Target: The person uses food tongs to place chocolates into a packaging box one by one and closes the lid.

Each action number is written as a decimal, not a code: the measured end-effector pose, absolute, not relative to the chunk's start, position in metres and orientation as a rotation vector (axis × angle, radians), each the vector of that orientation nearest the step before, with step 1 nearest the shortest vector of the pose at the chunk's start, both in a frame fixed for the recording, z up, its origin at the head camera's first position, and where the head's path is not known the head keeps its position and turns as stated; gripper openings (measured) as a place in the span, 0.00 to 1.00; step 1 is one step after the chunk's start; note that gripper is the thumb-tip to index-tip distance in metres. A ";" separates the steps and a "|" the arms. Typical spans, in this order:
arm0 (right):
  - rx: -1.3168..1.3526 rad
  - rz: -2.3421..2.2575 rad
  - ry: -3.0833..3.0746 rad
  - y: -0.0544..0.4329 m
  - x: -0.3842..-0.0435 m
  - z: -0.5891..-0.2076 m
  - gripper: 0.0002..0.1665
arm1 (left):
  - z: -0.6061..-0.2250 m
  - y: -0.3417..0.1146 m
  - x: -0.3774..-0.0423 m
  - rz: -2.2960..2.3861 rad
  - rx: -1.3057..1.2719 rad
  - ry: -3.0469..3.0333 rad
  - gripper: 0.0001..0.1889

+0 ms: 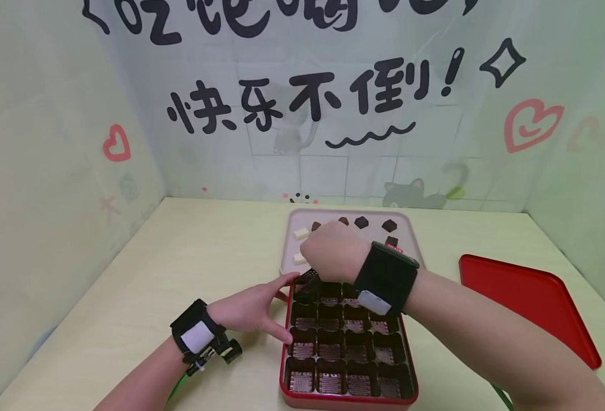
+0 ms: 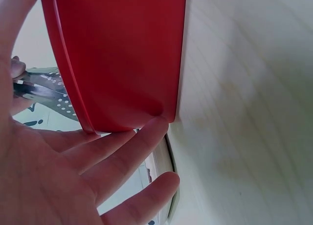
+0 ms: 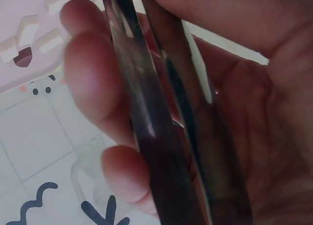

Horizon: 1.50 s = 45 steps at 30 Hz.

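A red tin with a brown divided insert stands in front of me in the head view. My left hand lies along its left side, fingers spread and mostly straight. In the left wrist view the fingertips touch the tin's red wall. My right hand grips metal tongs with perforated ends. Those ends point down at the insert's far-left compartment. Whether anything sits between them cannot be made out. Beyond the right hand is a pale pink tray with white and dark chocolates.
A red lid lies on the table at the right. Dark chocolates are along the tray's far side, and white pieces at its left. A printed curtain hangs behind the table.
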State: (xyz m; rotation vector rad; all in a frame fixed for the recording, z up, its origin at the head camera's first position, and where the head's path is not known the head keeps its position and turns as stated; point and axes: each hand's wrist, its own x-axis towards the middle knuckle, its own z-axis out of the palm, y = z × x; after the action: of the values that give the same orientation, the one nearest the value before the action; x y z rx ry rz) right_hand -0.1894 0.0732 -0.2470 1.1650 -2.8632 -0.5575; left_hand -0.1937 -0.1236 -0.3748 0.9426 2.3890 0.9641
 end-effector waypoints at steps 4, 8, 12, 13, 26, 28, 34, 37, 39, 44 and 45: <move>1.099 -0.705 -2.860 0.056 -0.191 -0.249 0.09 | -0.373 -0.125 -0.193 0.965 0.915 2.388 0.60; 1.058 -0.801 -2.864 0.042 -0.193 -0.257 0.08 | -0.374 -0.124 -0.193 0.990 0.901 2.366 0.60; 1.054 -0.814 -2.871 0.038 -0.192 -0.263 0.08 | -0.374 -0.122 -0.193 1.008 0.902 2.342 0.61; 1.052 -0.811 -2.874 0.039 -0.192 -0.263 0.08 | -0.374 -0.122 -0.193 1.009 0.904 2.340 0.61; 1.058 -0.415 -3.052 0.086 -0.188 -0.228 0.12 | -0.372 -0.124 -0.191 0.983 0.912 2.368 0.60; 1.032 -0.317 -3.078 0.104 -0.189 -0.223 0.12 | -0.372 -0.123 -0.191 0.979 0.907 2.370 0.60; 0.960 -0.094 -2.997 0.165 -0.207 -0.236 0.12 | -0.374 -0.123 -0.191 0.993 0.899 2.365 0.61; 0.925 -0.029 -2.982 0.188 -0.219 -0.252 0.14 | -0.376 -0.123 -0.192 0.996 0.895 2.363 0.61; 0.909 -0.018 -2.998 0.199 -0.228 -0.264 0.13 | -0.376 -0.123 -0.192 0.992 0.888 2.367 0.62; 0.905 0.002 -3.051 0.211 -0.243 -0.287 0.08 | -0.377 -0.124 -0.194 0.981 0.897 2.373 0.62; 0.910 0.003 -3.052 0.211 -0.244 -0.290 0.07 | -0.377 -0.124 -0.194 0.979 0.900 2.372 0.62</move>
State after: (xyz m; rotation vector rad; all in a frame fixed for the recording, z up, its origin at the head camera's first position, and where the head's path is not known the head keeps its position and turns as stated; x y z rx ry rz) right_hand -0.2444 0.2109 -0.2897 0.9099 -3.0522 0.0032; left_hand -0.1941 -0.1236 -0.3771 0.9002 2.3723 0.9788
